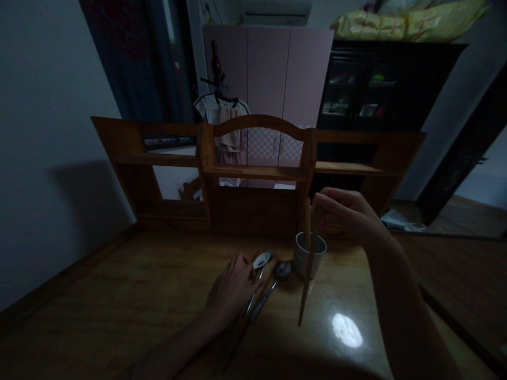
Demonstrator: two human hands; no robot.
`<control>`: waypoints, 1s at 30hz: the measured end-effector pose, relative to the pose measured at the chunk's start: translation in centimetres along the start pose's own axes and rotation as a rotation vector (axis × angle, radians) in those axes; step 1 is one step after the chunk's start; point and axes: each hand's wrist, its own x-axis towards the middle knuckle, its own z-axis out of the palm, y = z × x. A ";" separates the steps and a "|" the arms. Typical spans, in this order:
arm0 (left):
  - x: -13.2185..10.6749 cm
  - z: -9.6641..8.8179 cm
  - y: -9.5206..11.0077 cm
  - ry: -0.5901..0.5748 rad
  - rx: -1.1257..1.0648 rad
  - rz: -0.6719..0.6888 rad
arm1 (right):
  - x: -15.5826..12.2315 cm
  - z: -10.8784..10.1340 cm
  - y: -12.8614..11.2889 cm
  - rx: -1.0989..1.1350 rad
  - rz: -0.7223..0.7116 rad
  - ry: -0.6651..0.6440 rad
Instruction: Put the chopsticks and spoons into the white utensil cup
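My right hand [343, 214] is raised at the cup, thumb and fingers pinched on the upper end of a wooden chopstick [307, 287]. The chopstick slants downward in front of the white cup [301, 264]. A second chopstick [308, 221] stands in the cup beside my fingertips. Low over the table, my left hand [236, 282] has its fingers curled at a white ceramic spoon [261, 260] with a blue pattern; the handle is hidden under the hand. Right of it lies a metal spoon [282, 271]. Another metal utensil [250, 304] is partly covered by my left hand.
The wooden table [158, 285] carries a low shelf unit [253, 211] along its back edge. A wall [47, 158] borders the left side. A bright light reflection [347, 330] shows on the tabletop at the right. Pink cabinets [267, 74] and a dark cabinet [388, 95] stand behind.
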 end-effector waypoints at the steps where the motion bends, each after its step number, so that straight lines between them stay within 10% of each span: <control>1: 0.0 0.1 -0.1 0.000 0.006 -0.003 | 0.0 0.0 0.0 -0.003 0.000 -0.002; 19: 0.5 0.4 0.9 0.138 -0.242 0.081 | 0.1 -0.1 -0.1 -0.039 0.013 -0.005; 30: 1.5 -1.6 1.7 0.210 -0.632 -0.065 | -0.3 -0.6 -0.3 -0.143 0.076 -0.227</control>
